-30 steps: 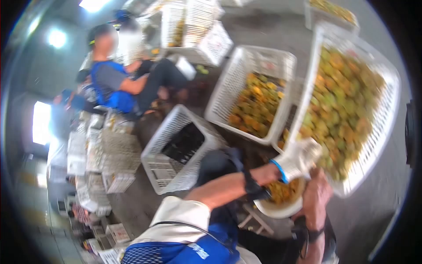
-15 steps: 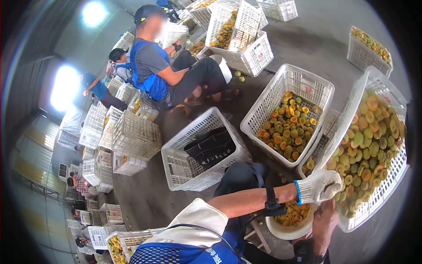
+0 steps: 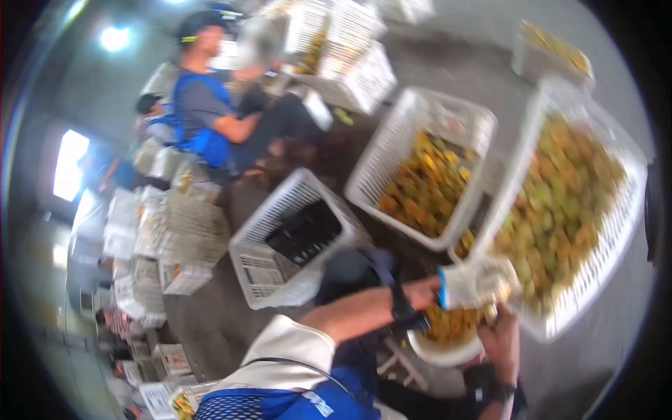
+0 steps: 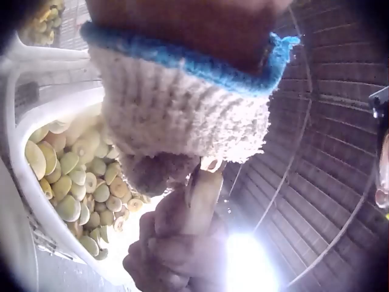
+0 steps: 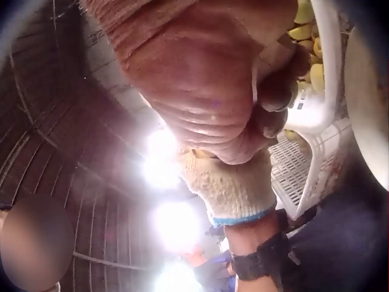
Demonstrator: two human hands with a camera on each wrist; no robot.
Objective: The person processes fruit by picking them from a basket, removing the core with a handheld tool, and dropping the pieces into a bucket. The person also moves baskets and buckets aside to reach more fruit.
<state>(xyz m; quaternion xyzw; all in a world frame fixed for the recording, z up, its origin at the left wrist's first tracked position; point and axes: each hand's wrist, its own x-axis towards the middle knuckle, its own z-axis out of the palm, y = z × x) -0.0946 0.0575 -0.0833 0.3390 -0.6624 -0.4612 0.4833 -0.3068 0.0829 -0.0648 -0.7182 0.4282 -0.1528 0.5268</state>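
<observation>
One pale handle point(image 4: 203, 204): left-wrist clear, head blurred | right hand point(image 4: 173, 249) grips it | left hand point(image 3: 481, 282): can't tell

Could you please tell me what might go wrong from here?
The bare right hand grips a pale, handle-like tool right against the gloved left hand, so a slip could hurt either one. The large crate beside them holds a big load of fruit, and some might spill if it were knocked.
</observation>
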